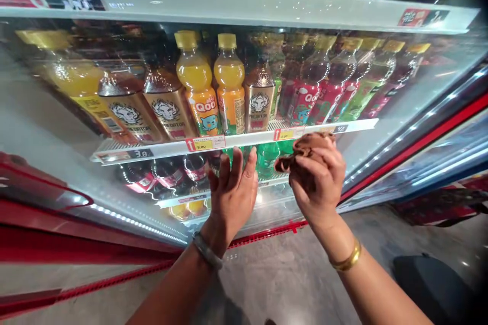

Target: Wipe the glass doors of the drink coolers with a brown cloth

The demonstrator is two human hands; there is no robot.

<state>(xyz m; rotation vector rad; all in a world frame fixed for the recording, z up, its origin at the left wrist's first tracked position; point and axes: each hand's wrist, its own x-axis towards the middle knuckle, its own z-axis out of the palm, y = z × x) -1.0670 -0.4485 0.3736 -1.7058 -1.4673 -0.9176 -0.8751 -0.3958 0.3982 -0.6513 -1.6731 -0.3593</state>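
Bare forearms; grey band (207,250) on left wrist, gold bangle (346,262) on right.

Both forearms reach up and forward from the bottom of the view, wrists close together. The left hand (232,190) is open and flat, fingers together and pointing up, back of the hand toward the camera, a dark band at the wrist. The right hand (318,177), just beside it, is curled closed, knuckles up, a gold bangle lower on the forearm
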